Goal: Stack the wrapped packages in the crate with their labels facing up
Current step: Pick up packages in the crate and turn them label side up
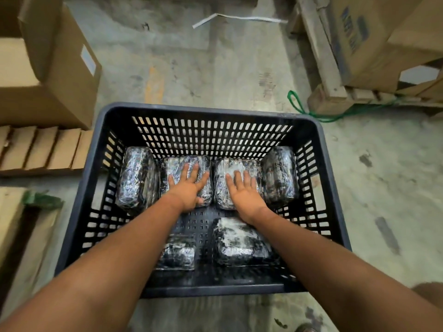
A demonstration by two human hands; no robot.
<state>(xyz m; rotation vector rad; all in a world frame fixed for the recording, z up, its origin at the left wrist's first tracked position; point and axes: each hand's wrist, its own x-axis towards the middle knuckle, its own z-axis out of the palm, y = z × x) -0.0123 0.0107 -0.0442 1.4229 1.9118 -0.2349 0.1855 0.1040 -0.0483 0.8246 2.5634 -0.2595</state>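
Note:
A dark slotted plastic crate (211,111) stands on the concrete floor in front of me. Several packages in shiny clear wrap lie on its bottom. A row runs along the far wall: a far-left package (135,176), a middle-left package (176,165), a middle-right package (233,165) and a far-right package (279,174). Two more, a near-left package (178,254) and a near-right package (236,240), lie closer to me. My left hand (188,188) rests flat, fingers spread, on the middle-left package. My right hand (242,190) lies flat on the middle-right package. Labels cannot be made out.
Cardboard boxes (52,68) stand at the left, with flat cardboard pieces (40,149) beside them. A wooden pallet (323,68) bearing more boxes sits at the upper right, a green cord (311,113) trailing from it. A white strap (237,19) lies on the floor beyond the crate.

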